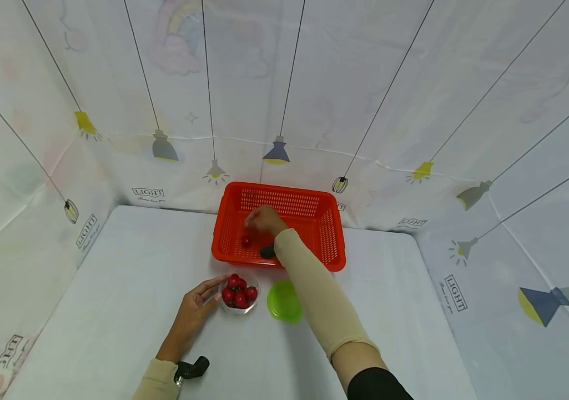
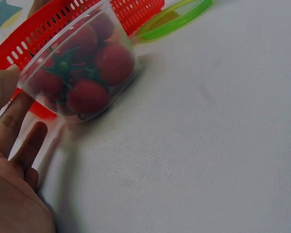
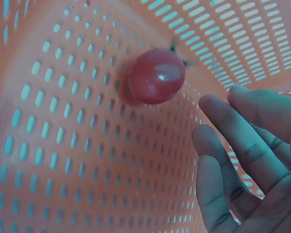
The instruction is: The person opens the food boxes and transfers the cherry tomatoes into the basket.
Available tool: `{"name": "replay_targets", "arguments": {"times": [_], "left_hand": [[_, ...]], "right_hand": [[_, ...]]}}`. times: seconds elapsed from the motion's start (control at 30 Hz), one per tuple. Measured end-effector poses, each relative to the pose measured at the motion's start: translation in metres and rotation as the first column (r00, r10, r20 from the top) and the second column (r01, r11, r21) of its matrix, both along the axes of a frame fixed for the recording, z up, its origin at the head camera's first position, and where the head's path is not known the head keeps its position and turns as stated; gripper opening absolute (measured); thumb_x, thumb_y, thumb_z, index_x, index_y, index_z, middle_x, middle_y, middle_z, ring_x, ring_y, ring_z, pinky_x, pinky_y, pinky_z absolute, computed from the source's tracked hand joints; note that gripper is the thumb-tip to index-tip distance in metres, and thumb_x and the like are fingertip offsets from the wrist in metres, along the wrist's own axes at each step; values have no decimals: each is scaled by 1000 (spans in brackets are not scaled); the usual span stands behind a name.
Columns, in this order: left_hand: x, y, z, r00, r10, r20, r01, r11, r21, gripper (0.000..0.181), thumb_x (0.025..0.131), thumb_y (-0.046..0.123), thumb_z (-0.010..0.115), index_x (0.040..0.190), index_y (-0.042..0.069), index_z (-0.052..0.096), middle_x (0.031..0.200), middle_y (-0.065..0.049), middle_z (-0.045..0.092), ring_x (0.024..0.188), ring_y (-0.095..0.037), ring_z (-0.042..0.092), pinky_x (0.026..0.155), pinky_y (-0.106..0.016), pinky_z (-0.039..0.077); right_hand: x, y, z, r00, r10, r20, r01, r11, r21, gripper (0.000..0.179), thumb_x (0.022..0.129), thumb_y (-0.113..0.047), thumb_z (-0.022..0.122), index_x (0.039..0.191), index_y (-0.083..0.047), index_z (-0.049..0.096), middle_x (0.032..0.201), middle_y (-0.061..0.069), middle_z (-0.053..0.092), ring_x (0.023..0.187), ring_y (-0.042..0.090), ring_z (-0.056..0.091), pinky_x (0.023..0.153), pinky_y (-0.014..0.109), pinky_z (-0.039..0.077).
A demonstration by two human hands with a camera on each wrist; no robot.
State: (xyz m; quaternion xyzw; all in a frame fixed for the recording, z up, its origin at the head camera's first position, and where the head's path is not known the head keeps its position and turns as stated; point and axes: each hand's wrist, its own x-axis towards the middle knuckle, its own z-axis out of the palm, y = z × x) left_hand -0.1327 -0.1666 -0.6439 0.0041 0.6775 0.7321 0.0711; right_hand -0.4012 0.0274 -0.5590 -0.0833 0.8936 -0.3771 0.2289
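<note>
Several red cherry tomatoes (image 1: 241, 299) with green stems fill a small clear plastic container (image 2: 117, 94) on the table. At its left side rests my left hand (image 1: 195, 311), the thumb and extended fingers touching the wall near the rim. The other fingers (image 2: 33, 141) of that hand hang loosely beside it. My right hand (image 1: 266, 220) is inside the red plastic basket (image 1: 217, 244), fingers slightly bent and apart, with nothing between them. A single cherry tomato (image 3: 157, 76) lies on the basket's slotted floor, a short way from the fingertips (image 3: 208, 104).
A round green lid (image 1: 283, 303) lies on the white table (image 1: 139, 261), right of the container and partly under the right forearm. The basket stands at the table's back edge, near the wall sheet (image 1: 264, 83) printed with lamps. A black wrist mount (image 1: 193, 368) sticks out from the left wrist.
</note>
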Motion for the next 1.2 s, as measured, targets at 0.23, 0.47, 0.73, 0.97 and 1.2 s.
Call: {"name": "replay_targets", "arguments": {"times": [0.23, 0.47, 0.73, 0.97, 1.2], "left_hand": [[0, 0, 0, 1000, 8, 8, -8, 1000, 5, 49, 104, 28, 70, 151, 21, 57, 158, 4, 58, 157, -11, 39, 115, -8, 32], [2, -1, 1, 1000, -6, -18, 5, 1000, -25, 49, 106, 27, 68, 153, 21, 56, 159, 3, 57, 156, -12, 41, 118, -11, 29], [3, 0, 4, 1000, -4, -18, 4, 1000, -19, 49, 106, 25, 67, 153, 20, 55, 159, 2, 57, 157, -12, 40, 124, -19, 27], [2, 1, 3, 1000, 6, -13, -6, 1000, 6, 49, 105, 24, 69, 152, 19, 56, 158, 1, 58, 155, -11, 42, 132, -59, 14], [2, 1, 2, 1000, 22, 6, -23, 1000, 14, 48, 104, 25, 70, 151, 21, 58, 157, 5, 59, 153, -9, 44, 133, -58, 15]], "right_hand": [[2, 11, 2, 1000, 10, 13, -11, 999, 50, 10, 101, -17, 73, 96, -15, 82, 110, 2, 75, 101, 21, 63, 94, 37, 55], [11, 21, 10, 991, 126, 36, -130, 980, 153, 16, 98, -25, 79, 89, -13, 84, 98, 2, 79, 91, 20, 65, 82, 34, 55], [18, 20, 17, 972, 166, 166, -194, 966, 168, 26, 100, -31, 76, 90, -8, 84, 87, 6, 80, 73, 19, 67, 63, 32, 57], [16, 20, 17, 974, 159, 164, -186, 968, 167, 26, 101, -32, 75, 91, -9, 82, 88, 5, 79, 76, 19, 65, 68, 34, 56], [17, 22, 18, 970, 159, 185, -184, 975, 128, 26, 102, -29, 73, 91, -7, 81, 86, 7, 80, 72, 19, 65, 64, 33, 54]]}}
